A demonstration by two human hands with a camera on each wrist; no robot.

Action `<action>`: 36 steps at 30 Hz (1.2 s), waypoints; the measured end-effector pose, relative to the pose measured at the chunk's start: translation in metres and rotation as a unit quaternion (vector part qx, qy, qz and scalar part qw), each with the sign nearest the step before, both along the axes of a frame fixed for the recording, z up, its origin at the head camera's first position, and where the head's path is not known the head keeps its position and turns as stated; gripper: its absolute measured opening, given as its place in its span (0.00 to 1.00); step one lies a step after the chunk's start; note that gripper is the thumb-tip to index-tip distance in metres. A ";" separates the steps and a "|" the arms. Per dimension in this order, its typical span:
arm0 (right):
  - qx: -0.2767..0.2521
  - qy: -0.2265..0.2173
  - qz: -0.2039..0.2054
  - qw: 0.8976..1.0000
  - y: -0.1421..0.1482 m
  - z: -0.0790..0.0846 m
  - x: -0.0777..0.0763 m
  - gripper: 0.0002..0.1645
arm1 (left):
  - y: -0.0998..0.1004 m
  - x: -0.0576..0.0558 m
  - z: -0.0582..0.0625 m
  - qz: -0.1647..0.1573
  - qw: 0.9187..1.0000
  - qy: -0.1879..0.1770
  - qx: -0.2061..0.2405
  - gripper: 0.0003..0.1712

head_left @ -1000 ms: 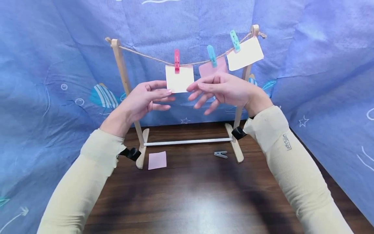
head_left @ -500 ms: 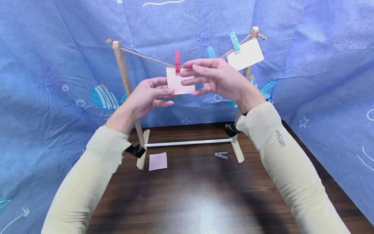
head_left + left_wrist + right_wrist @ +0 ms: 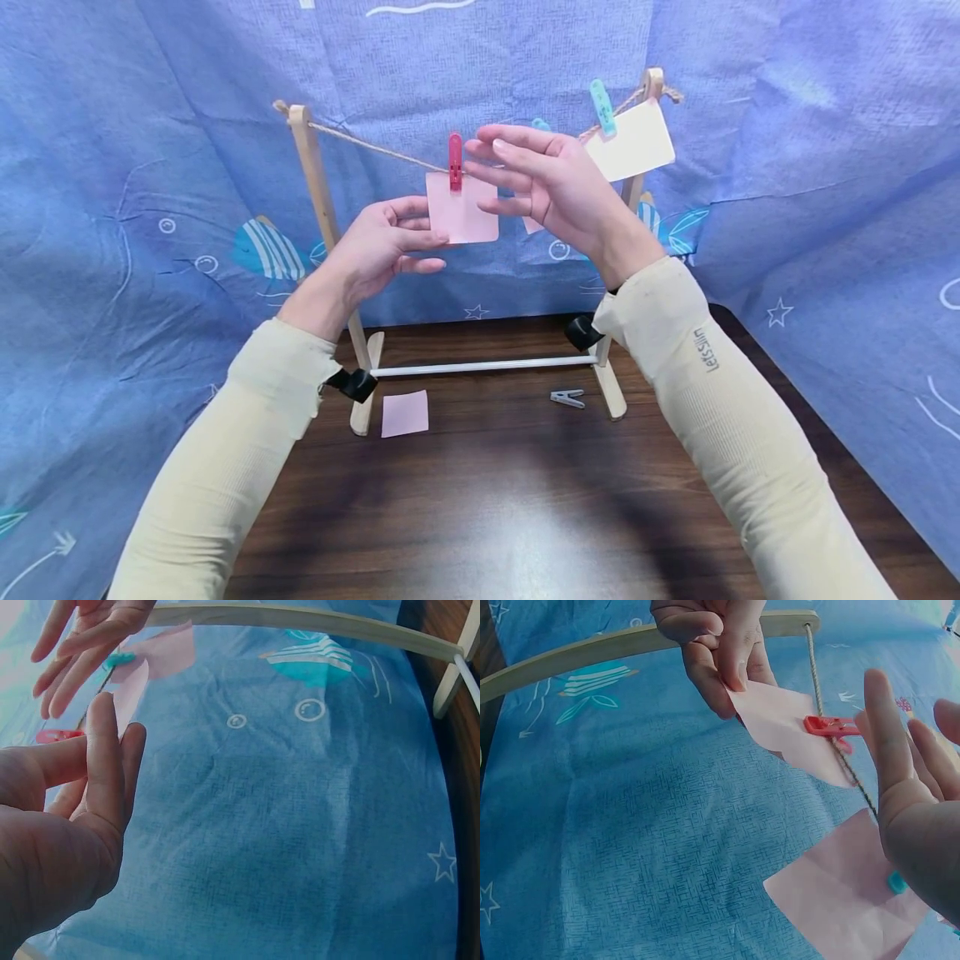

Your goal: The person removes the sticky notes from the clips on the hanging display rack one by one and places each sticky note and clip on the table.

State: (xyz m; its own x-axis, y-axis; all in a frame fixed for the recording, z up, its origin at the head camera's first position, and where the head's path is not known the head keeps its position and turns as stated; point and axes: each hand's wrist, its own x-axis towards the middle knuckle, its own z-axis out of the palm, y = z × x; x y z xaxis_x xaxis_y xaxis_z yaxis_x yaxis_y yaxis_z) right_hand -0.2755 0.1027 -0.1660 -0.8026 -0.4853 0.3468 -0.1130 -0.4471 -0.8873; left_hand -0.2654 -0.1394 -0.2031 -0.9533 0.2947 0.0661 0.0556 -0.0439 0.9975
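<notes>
A pink paper note (image 3: 463,218) hangs from the twine (image 3: 375,151), clipped at its top edge by a red clothespin (image 3: 455,160). My left hand (image 3: 371,248) pinches the note's lower left corner between thumb and fingers; the right wrist view shows the thumb on that corner (image 3: 739,688). Raised beside the red clothespin, my right hand (image 3: 553,179) has its fingers extended and holds nothing. In the right wrist view the red clothespin (image 3: 829,725) lies close to those fingertips; contact cannot be made out. Behind the right hand, a second pink note (image 3: 840,892) is mostly hidden in the head view.
A blue clothespin (image 3: 540,125) shows above my right hand. To the right, a teal clothespin (image 3: 602,108) clips a pale note (image 3: 633,143). The wooden rack (image 3: 313,179) has a white crossbar (image 3: 480,366). On the table lie a pink note (image 3: 405,414) and a grey clothespin (image 3: 567,398).
My right hand has moved up and left from the note's lower right corner to beside the red clothespin, hiding most of the second pink note. The left hand stays at its corner.
</notes>
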 end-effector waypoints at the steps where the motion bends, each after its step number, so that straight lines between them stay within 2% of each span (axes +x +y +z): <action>1: -0.007 -0.003 -0.007 1.000 0.000 0.000 0.000 0.24 | 0.000 0.000 0.000 0.001 1.000 0.001 -0.004 0.26; 6: -0.022 -0.016 -0.022 0.999 -0.001 0.001 -0.002 0.22 | -0.002 -0.001 -0.002 0.008 1.000 0.007 -0.026 0.26; 11: -0.014 -0.015 -0.022 1.000 -0.002 0.001 -0.002 0.25 | -0.004 -0.001 -0.002 0.015 0.999 0.005 -0.033 0.25; 25: -0.002 -0.043 -0.012 0.999 -0.002 0.004 -0.002 0.24 | -0.012 -0.002 0.003 0.025 1.000 0.009 0.006 0.26; 36: 0.035 -0.012 -0.012 0.999 0.000 0.000 -0.003 0.29 | -0.015 -0.003 0.003 0.033 0.999 0.018 -0.001 0.24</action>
